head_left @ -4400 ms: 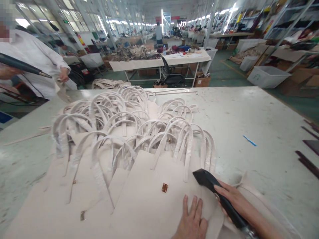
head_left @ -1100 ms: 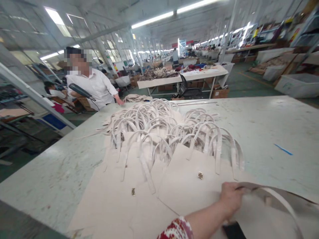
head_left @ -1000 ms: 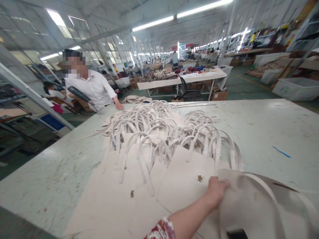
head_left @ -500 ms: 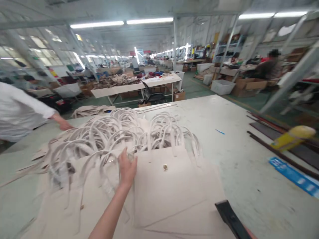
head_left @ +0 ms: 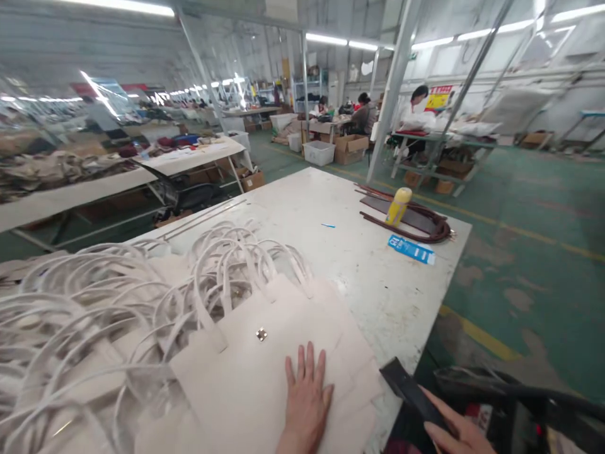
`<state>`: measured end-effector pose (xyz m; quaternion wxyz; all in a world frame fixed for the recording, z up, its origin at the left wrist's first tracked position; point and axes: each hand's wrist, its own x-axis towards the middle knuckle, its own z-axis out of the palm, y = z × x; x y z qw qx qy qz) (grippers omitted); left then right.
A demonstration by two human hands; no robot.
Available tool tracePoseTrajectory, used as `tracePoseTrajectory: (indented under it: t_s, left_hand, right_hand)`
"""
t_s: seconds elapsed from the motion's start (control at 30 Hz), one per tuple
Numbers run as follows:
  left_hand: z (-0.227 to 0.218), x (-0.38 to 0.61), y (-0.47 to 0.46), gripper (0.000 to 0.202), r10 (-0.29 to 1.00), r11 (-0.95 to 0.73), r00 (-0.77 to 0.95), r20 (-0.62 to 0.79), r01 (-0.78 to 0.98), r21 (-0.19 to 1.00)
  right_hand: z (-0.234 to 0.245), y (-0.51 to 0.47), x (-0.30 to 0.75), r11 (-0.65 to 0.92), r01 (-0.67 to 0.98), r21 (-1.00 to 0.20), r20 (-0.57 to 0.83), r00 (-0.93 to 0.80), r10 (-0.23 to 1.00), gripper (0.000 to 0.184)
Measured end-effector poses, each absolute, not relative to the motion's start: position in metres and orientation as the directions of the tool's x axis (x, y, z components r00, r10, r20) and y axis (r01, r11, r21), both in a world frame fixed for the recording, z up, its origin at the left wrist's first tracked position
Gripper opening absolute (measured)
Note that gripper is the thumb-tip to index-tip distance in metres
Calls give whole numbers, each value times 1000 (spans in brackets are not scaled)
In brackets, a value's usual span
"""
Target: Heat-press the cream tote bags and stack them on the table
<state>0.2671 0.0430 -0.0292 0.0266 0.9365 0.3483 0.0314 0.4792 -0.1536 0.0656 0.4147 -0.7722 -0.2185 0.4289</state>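
Observation:
My left hand point(head_left: 305, 400) lies flat with fingers spread on the topmost cream tote bag point(head_left: 227, 378). That bag has two strap handles and a small metal clasp point(head_left: 261, 334) near its top edge. More cream bags are stacked beneath and beside it, their looped handles point(head_left: 104, 284) crowding the left side. At the lower right, my right hand point(head_left: 456, 425) is closed around a long black flat-ended tool point(head_left: 409, 388), held by the table's edge, clear of the bags. Its exact kind I cannot make out.
On the table point(head_left: 326, 195) lie a blue pen-like item point(head_left: 328, 226), a yellow bottle point(head_left: 398, 207), brown cords point(head_left: 437, 234) and a blue printed strip point(head_left: 411, 249). Dark equipment point(head_left: 510, 391) stands beyond the right edge. Several people work at far tables.
The view has swung right. My left hand has moved from the top bag's left edge to lie flat on its front. The black tool remains in my right hand, now over the table edge.

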Motion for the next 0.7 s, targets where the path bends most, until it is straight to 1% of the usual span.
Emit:
tracePoseTrajectory:
  t_s: [0.07,0.13,0.2,0.27,0.33,0.43,0.5,0.57,0.63,0.7]
  left_hand:
    - [-23,269,45,61,654,-756,756,30,651,64]
    - [-14,272,44,62,650,-759,760,14,647,74]
    - [-7,276,42,68,642,-764,767,0,640,82]
    - [-2,280,39,74,637,-768,771,-11,636,83]
    - [2,283,37,77,641,-764,768,-24,640,77]
    - [5,287,34,76,653,-753,756,-44,655,66]
    - [6,288,32,76,657,-750,752,-50,659,60]
    - [7,289,31,76,654,-753,755,-51,656,59]
    - [6,288,30,76,650,-756,758,-51,652,60]
    - [5,287,30,75,646,-758,761,-53,648,65]
  right_hand:
    - [67,-163,484,-567,-73,-821,-528,478,702,52]
    - [66,-169,489,-532,-103,-841,-532,345,773,53]
    - [62,-170,491,-453,-122,-883,-469,207,859,53]
    - [53,-164,491,-381,-134,-915,-398,140,907,52]
    - [41,-151,490,-394,-129,-910,-411,164,897,56]
    - [25,-127,494,-518,-133,-845,-534,243,810,64]
    - [21,-117,503,-556,-137,-820,-570,287,769,63]
    - [24,-116,514,-564,-119,-817,-572,293,766,60]
    - [30,-122,525,-589,-98,-802,-595,230,770,59]
    - [35,-126,531,-618,-80,-782,-623,106,775,59]
